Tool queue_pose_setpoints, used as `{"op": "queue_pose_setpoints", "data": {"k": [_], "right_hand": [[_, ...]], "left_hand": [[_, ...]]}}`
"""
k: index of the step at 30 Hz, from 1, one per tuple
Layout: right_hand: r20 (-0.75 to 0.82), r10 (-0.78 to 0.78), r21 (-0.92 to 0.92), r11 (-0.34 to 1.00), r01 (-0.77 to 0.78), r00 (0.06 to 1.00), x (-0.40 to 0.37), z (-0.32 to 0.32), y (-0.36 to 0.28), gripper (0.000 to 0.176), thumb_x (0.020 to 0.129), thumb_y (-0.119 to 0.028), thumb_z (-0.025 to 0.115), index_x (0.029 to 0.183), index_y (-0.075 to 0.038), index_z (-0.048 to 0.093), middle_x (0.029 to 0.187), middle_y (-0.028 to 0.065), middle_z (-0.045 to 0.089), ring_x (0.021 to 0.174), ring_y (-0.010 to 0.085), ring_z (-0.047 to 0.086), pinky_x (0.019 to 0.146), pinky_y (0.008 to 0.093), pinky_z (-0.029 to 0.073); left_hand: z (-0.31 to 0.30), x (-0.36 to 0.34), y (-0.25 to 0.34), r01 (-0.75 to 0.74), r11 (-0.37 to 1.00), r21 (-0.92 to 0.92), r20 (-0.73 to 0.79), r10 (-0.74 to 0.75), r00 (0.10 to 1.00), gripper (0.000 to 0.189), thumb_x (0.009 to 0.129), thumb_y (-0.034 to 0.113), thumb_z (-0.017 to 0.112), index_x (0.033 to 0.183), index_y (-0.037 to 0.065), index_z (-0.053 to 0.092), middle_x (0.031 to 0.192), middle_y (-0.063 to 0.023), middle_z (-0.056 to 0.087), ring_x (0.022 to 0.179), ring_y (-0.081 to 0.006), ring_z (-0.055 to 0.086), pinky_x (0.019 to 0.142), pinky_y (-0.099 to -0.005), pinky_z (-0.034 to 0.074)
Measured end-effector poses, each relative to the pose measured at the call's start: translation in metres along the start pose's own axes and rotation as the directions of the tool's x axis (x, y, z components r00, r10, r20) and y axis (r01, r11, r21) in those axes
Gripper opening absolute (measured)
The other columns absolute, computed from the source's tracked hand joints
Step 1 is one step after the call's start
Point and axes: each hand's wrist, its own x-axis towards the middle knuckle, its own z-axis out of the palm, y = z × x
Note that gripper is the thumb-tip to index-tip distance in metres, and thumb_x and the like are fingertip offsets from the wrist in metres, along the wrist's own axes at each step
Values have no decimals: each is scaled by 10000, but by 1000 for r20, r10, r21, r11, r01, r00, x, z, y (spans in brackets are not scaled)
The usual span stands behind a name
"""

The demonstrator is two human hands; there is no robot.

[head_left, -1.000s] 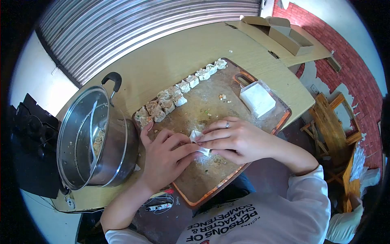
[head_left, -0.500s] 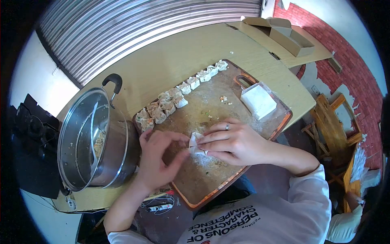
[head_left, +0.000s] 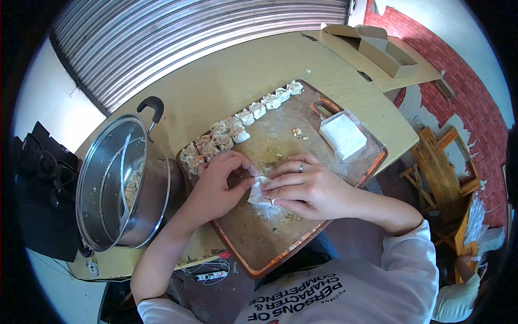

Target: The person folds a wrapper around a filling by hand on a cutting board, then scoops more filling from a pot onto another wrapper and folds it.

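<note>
A pale, folded dumpling (head_left: 260, 195) sits between my two hands above a floury patch of the brown cutting board (head_left: 259, 245). My left hand (head_left: 224, 183) pinches its left edge between thumb and index finger. From the other side, my right hand (head_left: 305, 186), with a ring on one finger, grips the wrapper with its fingers pressed together. Whatever filling is inside is mostly hidden by the fingers. Along the board's far left edge stand several finished dumplings (head_left: 221, 135) in a row. On the board's right lies a stack of white wrappers (head_left: 343, 135) in plastic.
Left of the board stands a large steel pot (head_left: 156, 189) holding filling (head_left: 132, 189) and a white-handled utensil (head_left: 125, 178). Filling crumbs (head_left: 297, 132) dot the board. An open cardboard box (head_left: 386, 51) lies at the table's far right. Part of another person (head_left: 458, 297) shows at lower right.
My left hand has closed in on the wrapper, its thumb and index finger now meeting at the edge. My right hand has stayed nearly still.
</note>
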Motion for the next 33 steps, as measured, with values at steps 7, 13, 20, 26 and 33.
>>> {"op": "queue_pose_setpoints", "data": {"k": [7,13,20,26,33], "right_hand": [[-11,-1,98,995,2,1000,2,3,5,168,917,-183,758,1042,-73,776,1113,85,759,1140,290,690,990,444,521],[16,6,168,986,-8,1000,3,1,5,175,915,-156,752,1057,-54,767,1121,101,753,1108,303,708,968,441,547],[15,7,138,990,-9,1000,2,2,5,173,913,-152,751,1059,-60,769,1131,89,757,1115,298,707,964,437,552],[32,16,125,992,-20,999,4,-3,3,172,901,-118,774,1058,-50,782,1154,90,767,1166,306,706,964,438,572],[24,14,176,984,-19,1000,2,1,5,171,921,-130,746,1064,-39,765,1135,112,756,1130,325,708,991,446,560]], "left_hand": [[-3,0,0,114,976,-186,96,-98,991,192,901,20,759,1079,13,686,1053,-61,703,1034,-165,671,960,-327,517],[-1,3,4,199,937,-287,65,-188,980,212,912,30,746,1115,14,688,1056,-63,686,1025,-177,671,948,-325,520],[0,3,-2,45,995,-94,44,-41,998,191,922,68,733,1094,26,664,1157,-98,604,1099,-246,614,953,-361,497],[2,3,-7,20,1000,-3,53,-20,998,201,932,112,738,1082,21,639,1186,-108,591,1105,-264,604,965,-375,484],[3,3,-5,-89,994,68,9,89,996,164,957,135,712,1056,35,629,1125,-119,605,1060,-307,607,962,-390,465]]}}
